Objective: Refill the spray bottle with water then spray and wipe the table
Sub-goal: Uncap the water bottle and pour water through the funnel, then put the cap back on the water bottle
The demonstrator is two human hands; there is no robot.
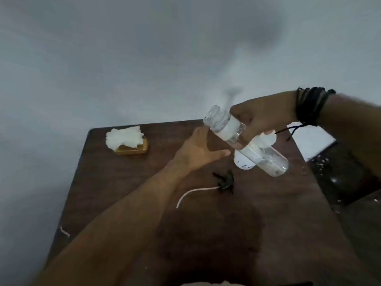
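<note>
**Clear bottle held tilted above a dark wooden worktop**

The right hand (261, 118) gripped a clear plastic bottle (245, 141), its fingers curled round the middle of the cylindrical body near a white label band. The bottle was tilted in the air above the worktop (123, 193), open neck up and to the left, rounded base down and to the right; drops or residue clung inside the lower wall. The left hand (198, 149) was open, fingers spread and straight, just below the neck; contact could not be judged. A white speckled container (243, 162) stood on the worktop behind the bottle. A black spray head (224, 181) with a pale curved tube (193, 193) lay on the brown, wood-grained surface. Crumpled white tissue (123, 137) sat on a yellowish rectangular holder (134, 149) at the far left corner. Dark bands (309, 106) circled the right wrist.
</note>
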